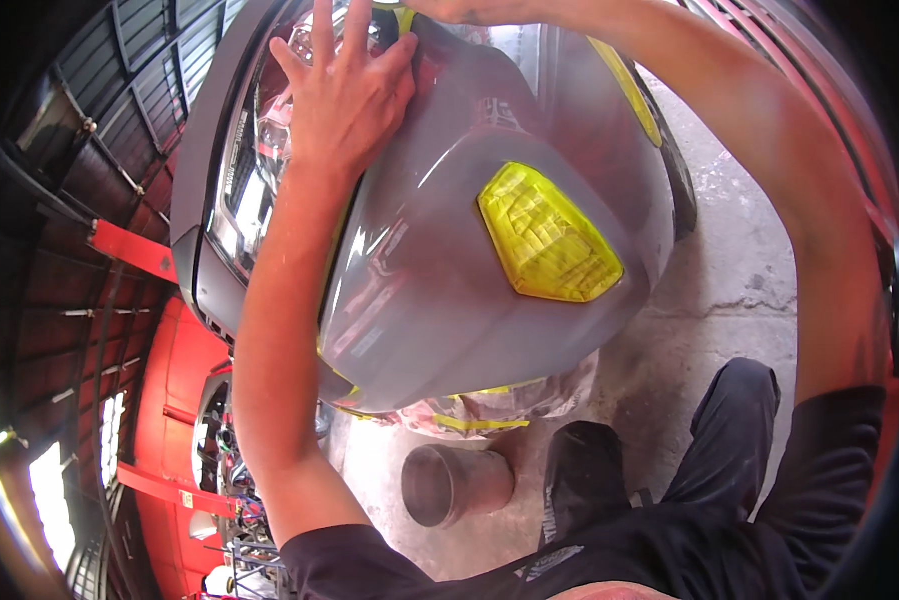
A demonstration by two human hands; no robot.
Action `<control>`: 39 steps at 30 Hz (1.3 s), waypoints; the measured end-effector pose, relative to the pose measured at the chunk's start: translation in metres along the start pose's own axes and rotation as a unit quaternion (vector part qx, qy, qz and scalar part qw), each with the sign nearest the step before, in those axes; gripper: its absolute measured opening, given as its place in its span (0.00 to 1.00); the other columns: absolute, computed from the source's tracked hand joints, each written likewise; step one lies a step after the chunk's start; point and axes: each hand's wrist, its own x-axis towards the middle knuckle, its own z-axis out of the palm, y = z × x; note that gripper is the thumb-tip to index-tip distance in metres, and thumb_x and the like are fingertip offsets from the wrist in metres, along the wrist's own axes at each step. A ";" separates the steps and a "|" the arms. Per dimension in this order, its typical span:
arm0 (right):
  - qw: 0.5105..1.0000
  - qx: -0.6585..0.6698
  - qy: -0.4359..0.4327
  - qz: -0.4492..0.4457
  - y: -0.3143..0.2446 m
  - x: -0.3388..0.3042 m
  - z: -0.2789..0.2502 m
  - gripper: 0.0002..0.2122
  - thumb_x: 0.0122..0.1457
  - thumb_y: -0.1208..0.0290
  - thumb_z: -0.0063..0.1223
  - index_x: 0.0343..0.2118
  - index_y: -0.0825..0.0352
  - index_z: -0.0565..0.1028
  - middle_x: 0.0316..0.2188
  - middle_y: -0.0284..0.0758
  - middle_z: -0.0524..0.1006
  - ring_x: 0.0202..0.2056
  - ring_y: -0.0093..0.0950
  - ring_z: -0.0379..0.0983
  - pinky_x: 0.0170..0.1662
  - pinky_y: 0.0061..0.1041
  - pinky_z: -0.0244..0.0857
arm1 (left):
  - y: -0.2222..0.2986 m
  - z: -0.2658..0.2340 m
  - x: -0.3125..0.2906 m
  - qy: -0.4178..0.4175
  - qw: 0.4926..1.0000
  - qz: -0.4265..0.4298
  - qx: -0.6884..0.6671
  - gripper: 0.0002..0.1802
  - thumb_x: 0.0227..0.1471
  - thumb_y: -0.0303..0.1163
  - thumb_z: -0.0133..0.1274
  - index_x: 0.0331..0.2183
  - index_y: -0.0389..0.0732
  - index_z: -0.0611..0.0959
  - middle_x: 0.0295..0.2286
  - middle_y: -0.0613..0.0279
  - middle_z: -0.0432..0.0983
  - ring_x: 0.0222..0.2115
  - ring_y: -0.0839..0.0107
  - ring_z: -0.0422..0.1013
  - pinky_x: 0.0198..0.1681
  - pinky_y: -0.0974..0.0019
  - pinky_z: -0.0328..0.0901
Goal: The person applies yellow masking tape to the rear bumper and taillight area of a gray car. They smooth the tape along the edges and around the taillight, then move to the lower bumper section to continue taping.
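Primer already covers the grey car panel [439, 300] before me, its lamp [549, 235] masked in yellow, while my left hand [349, 90] lies flat and spread on its upper edge, gripping nothing, and my right hand [459, 8] is mostly out of frame, grip unreadable.

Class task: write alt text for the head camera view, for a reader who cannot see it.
A person's left hand presses flat on a grey car bumper with a yellow taped lamp. The right hand reaches over its top edge. A grey funnel lies on the concrete floor.
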 end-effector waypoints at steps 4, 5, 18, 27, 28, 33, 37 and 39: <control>0.999 -0.027 0.008 0.015 0.013 -0.005 -0.015 0.11 0.68 0.74 0.59 0.49 0.73 0.82 0.41 0.36 0.86 0.43 0.23 0.81 0.52 0.24 0.72 | -0.008 0.003 -0.005 -0.012 1.000 0.010 -0.004 0.22 0.57 0.46 0.57 0.52 0.53 0.86 0.64 0.42 0.65 0.65 0.36 0.59 0.63 0.17 0.50; 0.999 -0.039 0.014 0.024 0.018 -0.009 -0.026 0.11 0.68 0.74 0.59 0.49 0.73 0.82 0.41 0.36 0.86 0.43 0.23 0.81 0.52 0.24 0.72 | -0.010 0.003 -0.002 -0.011 1.000 0.012 0.001 0.22 0.57 0.46 0.57 0.52 0.53 0.86 0.64 0.42 0.65 0.65 0.36 0.60 0.63 0.17 0.50; 0.955 -0.103 0.134 0.244 0.054 -0.151 -0.090 0.11 0.68 0.74 0.59 0.49 0.74 0.82 0.41 0.36 0.86 0.43 0.22 0.81 0.52 0.22 0.72 | -0.021 0.028 -0.012 0.000 1.000 -0.010 0.001 0.22 0.62 0.46 0.54 0.56 0.67 0.85 0.66 0.56 0.62 0.68 0.47 0.57 0.65 0.22 0.49; 0.860 0.059 0.302 0.408 -0.099 -0.249 -0.053 0.11 0.69 0.74 0.59 0.49 0.74 0.83 0.40 0.36 0.87 0.42 0.21 0.82 0.52 0.21 0.73 | -0.015 -0.007 0.033 -0.172 0.974 -0.115 -0.097 0.30 0.57 0.49 0.58 0.59 0.52 0.82 0.67 0.43 0.61 0.68 0.37 0.55 0.70 0.25 0.43; 0.847 0.108 0.283 0.436 -0.140 -0.250 -0.053 0.12 0.69 0.75 0.57 0.51 0.75 0.82 0.39 0.38 0.87 0.42 0.22 0.83 0.52 0.22 0.73 | -0.019 -0.002 0.011 -0.141 0.982 -0.092 -0.081 0.32 0.56 0.48 0.59 0.61 0.53 0.80 0.68 0.44 0.59 0.69 0.37 0.52 0.70 0.25 0.43; 0.798 0.169 0.279 0.507 -0.188 -0.297 -0.033 0.12 0.69 0.74 0.59 0.50 0.76 0.82 0.38 0.40 0.87 0.41 0.22 0.83 0.51 0.22 0.74 | -0.029 -0.020 -0.073 -0.086 0.992 -0.057 -0.077 0.46 0.49 0.39 0.66 0.68 0.55 0.71 0.71 0.47 0.51 0.72 0.37 0.44 0.71 0.28 0.43; 0.847 0.145 0.252 0.444 -0.204 -0.288 -0.030 0.11 0.71 0.79 0.54 0.51 0.79 0.81 0.41 0.43 0.86 0.42 0.28 0.84 0.54 0.29 0.76 | -0.036 -0.050 -0.138 -0.147 0.979 -0.085 -0.109 0.53 0.43 0.36 0.69 0.70 0.56 0.67 0.72 0.48 0.48 0.72 0.36 0.44 0.72 0.30 0.42; 0.886 0.111 0.215 0.397 -0.210 -0.281 -0.039 0.11 0.71 0.82 0.50 0.50 0.82 0.79 0.44 0.47 0.85 0.43 0.33 0.83 0.57 0.34 0.76 | -0.044 -0.052 -0.167 -0.166 0.977 -0.079 -0.108 0.55 0.42 0.36 0.70 0.71 0.55 0.66 0.73 0.47 0.46 0.72 0.34 0.43 0.72 0.30 0.40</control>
